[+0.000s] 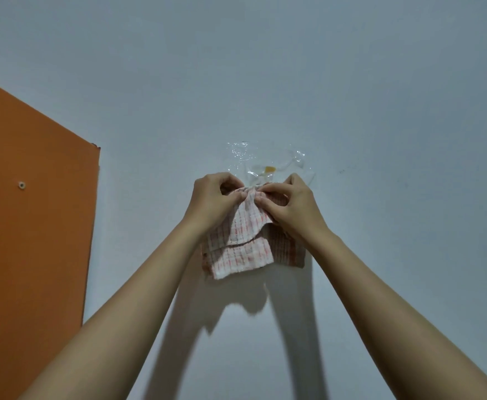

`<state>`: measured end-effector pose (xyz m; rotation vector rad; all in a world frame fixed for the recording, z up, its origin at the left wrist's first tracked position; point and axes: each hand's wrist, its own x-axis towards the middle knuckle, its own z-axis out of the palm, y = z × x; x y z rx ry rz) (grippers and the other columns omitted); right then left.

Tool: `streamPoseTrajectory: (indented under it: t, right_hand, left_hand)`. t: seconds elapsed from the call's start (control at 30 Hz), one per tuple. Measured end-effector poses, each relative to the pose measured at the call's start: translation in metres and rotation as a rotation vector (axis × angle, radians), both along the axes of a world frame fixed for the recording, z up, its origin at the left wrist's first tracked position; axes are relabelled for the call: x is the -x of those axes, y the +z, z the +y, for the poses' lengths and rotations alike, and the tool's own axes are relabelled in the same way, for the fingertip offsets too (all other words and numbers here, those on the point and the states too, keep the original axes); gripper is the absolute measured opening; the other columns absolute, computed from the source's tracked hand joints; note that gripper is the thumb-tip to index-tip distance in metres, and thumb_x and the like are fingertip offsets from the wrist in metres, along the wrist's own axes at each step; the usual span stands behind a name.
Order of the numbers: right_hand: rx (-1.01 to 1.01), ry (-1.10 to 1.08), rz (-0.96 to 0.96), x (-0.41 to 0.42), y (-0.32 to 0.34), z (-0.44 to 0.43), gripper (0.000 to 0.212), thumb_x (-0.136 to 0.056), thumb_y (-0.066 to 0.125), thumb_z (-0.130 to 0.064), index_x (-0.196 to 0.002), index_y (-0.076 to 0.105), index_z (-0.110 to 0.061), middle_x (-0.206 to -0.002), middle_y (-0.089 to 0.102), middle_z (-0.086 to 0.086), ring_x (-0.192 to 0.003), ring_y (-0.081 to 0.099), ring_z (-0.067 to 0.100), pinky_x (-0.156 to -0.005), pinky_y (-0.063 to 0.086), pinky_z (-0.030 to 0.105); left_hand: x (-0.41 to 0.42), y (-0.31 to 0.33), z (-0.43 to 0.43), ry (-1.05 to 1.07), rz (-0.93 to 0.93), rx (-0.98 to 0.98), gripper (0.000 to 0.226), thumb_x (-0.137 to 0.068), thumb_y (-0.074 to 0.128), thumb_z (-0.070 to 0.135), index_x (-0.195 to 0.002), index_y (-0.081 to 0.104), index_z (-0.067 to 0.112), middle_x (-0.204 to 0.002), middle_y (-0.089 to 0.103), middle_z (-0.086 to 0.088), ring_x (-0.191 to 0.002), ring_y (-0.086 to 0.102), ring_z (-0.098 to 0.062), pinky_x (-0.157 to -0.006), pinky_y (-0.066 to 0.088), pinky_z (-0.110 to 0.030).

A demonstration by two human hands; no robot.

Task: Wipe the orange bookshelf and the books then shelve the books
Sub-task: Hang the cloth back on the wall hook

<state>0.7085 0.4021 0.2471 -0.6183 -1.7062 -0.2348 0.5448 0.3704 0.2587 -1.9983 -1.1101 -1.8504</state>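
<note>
pale wall [265, 67] is filling the view — both hands, left hand [212, 202] and right hand [290, 207], are pinching a checked cloth [243, 246] just below a clear hook [268, 168], right of the orange bookshelf [31, 226], probably unhooking it for wiping.

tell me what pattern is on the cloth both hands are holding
The cloth is white with a reddish-orange checked stripe pattern, seen in the head view.

Both hands, L [212, 197] & R [287, 203], pinch checked cloth [243, 246] top edge vs wall [352, 82]; orange bookshelf [31, 212] at left.
</note>
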Motion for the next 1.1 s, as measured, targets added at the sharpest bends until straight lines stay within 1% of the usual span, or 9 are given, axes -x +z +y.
streamPoseTrajectory:
  t: [0.13, 0.23, 0.3, 0.4, 0.5, 0.6, 0.7, 0.87, 1.1]
  right_hand:
    - [0.028, -0.023, -0.024, 0.008, -0.001, 0.001, 0.02, -0.086, 0.064, -0.032, -0.092, 0.07, -0.014, -0.081, 0.037, -0.007, -0.068, 0.045, 0.002, -0.065, 0.036, 0.018]
    - [0.003, 0.028, 0.013, 0.01, -0.002, 0.002, 0.02, -0.088, 0.063, -0.025, -0.088, 0.07, -0.006, -0.097, 0.039, -0.001, -0.071, 0.045, -0.002, -0.066, 0.037, 0.007]
    - [-0.017, 0.061, 0.037, 0.01, -0.003, 0.002, 0.019, -0.088, 0.063, -0.021, -0.086, 0.072, -0.005, -0.101, 0.043, -0.001, -0.074, 0.048, -0.001, -0.068, 0.037, 0.005]
    - [-0.026, 0.05, 0.081, 0.011, -0.004, 0.0, 0.013, -0.086, 0.065, -0.018, -0.085, 0.073, -0.008, -0.09, 0.053, -0.002, -0.083, 0.053, 0.011, -0.069, 0.037, 0.007]
    - [-0.035, 0.066, 0.102, 0.009, -0.005, -0.004, 0.009, -0.083, 0.068, -0.017, -0.087, 0.074, -0.01, -0.085, 0.063, 0.001, -0.079, 0.058, 0.011, -0.07, 0.041, 0.008]
    - [0.014, 0.151, 0.108, 0.008, -0.008, -0.007, 0.016, -0.083, 0.068, -0.015, -0.098, 0.072, -0.009, -0.094, 0.072, 0.004, -0.089, 0.065, 0.012, -0.084, 0.05, 0.022]
    - [0.098, 0.185, 0.095, 0.008, -0.009, -0.009, 0.019, -0.088, 0.063, -0.016, -0.104, 0.071, -0.01, -0.099, 0.072, 0.002, -0.093, 0.065, 0.009, -0.087, 0.05, 0.022]
    - [0.152, 0.274, 0.147, 0.007, -0.016, -0.012, 0.018, -0.09, 0.06, -0.02, -0.101, 0.073, -0.015, -0.092, 0.072, -0.004, -0.086, 0.064, -0.002, -0.075, 0.047, 0.009]
    - [0.271, 0.382, 0.229, 0.011, -0.021, -0.012, 0.024, -0.09, 0.059, -0.029, -0.102, 0.073, -0.013, -0.094, 0.073, -0.001, -0.091, 0.067, 0.006, -0.083, 0.052, 0.024]
  left_hand:
    - [-0.004, -0.007, 0.0, 0.028, -0.01, -0.054, 0.01, -0.081, 0.069, 0.01, -0.091, 0.07, 0.01, -0.088, 0.065, 0.0, -0.076, 0.058, -0.005, -0.066, 0.044, -0.004]
    - [-0.007, -0.015, 0.0, 0.03, 0.009, -0.102, 0.009, -0.083, 0.066, 0.009, -0.091, 0.07, 0.011, -0.094, 0.062, 0.0, -0.083, 0.058, -0.007, -0.073, 0.044, -0.004]
    - [-0.009, -0.02, 0.0, 0.015, 0.016, -0.107, 0.009, -0.085, 0.063, 0.011, -0.091, 0.071, 0.011, -0.095, 0.063, 0.001, -0.086, 0.06, -0.007, -0.074, 0.045, -0.006]
    - [-0.012, -0.025, 0.0, -0.012, 0.017, -0.092, 0.012, -0.088, 0.061, 0.016, -0.094, 0.071, 0.013, -0.096, 0.065, 0.0, -0.089, 0.061, -0.009, -0.08, 0.048, -0.014]
    - [-0.013, -0.028, 0.0, -0.061, 0.015, -0.064, 0.015, -0.088, 0.063, 0.024, -0.097, 0.071, 0.016, -0.097, 0.065, 0.0, -0.092, 0.062, -0.009, -0.084, 0.05, -0.022]
    - [-0.014, -0.03, -0.001, -0.098, 0.017, -0.04, 0.017, -0.088, 0.064, 0.026, -0.102, 0.07, 0.018, -0.099, 0.064, 0.002, -0.094, 0.062, -0.008, -0.085, 0.05, -0.021]
    - [-0.016, -0.032, -0.001, -0.113, 0.018, -0.025, 0.02, -0.089, 0.062, 0.026, -0.105, 0.069, 0.017, -0.103, 0.065, 0.002, -0.095, 0.061, -0.006, -0.084, 0.048, -0.015]
    - [-0.02, -0.038, -0.001, -0.21, -0.044, 0.044, 0.023, -0.092, 0.057, 0.027, -0.111, 0.066, 0.017, -0.111, 0.067, 0.003, -0.102, 0.062, -0.005, -0.088, 0.048, -0.016]
    - [-0.023, -0.048, 0.004, -0.409, -0.164, 0.112, 0.022, -0.094, 0.054, 0.025, -0.112, 0.064, 0.018, -0.112, 0.067, 0.0, -0.106, 0.063, -0.011, -0.095, 0.049, -0.032]
